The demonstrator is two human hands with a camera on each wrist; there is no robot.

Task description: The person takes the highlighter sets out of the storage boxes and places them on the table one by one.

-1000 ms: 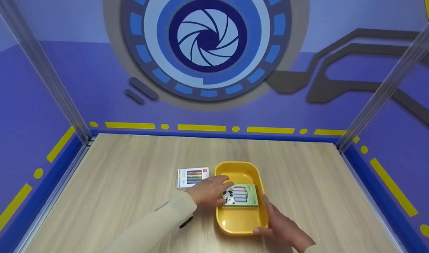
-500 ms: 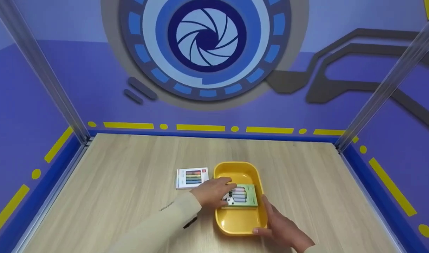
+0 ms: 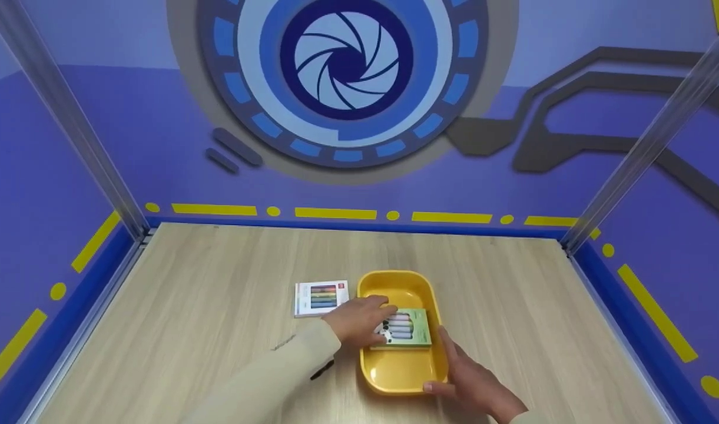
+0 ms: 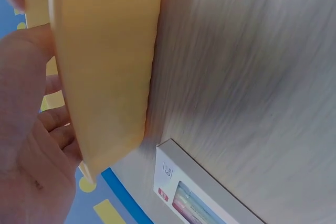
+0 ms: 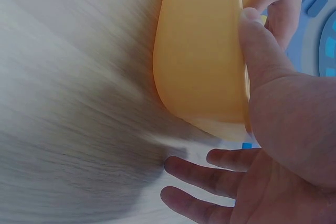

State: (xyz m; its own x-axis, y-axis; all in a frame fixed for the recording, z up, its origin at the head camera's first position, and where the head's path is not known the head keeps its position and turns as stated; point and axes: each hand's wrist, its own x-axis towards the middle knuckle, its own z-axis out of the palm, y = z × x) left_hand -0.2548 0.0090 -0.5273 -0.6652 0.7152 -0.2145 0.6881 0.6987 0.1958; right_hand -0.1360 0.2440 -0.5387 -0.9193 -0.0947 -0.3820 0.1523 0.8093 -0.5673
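Observation:
A yellow plastic tub (image 3: 394, 374) stands on the table, and inside it lies a green box of markers (image 3: 419, 330) with pandas and pale markers printed on its lid. My left hand (image 3: 356, 321) reaches over the tub's left rim, its thumb and fingertips on the left end of the marker box and covering part of the pandas. At the tub's right side is my right hand (image 3: 471, 377). Seen from the right wrist, its thumb (image 5: 260, 35) rests along the rim while its other fingers (image 5: 202, 177) extend spread, away from the wall.
A white box with a window showing coloured sticks (image 3: 321, 297) lies flat just left of the tub. The wooden table (image 3: 218, 294) is bounded by blue-purple panels (image 3: 129, 147), with clear corner posts (image 3: 636, 141) at the back.
My left hand has slid slightly right over the marker box, covering more of the pandas. The right hand and the tub hold nearly the same place; the view has shifted a little.

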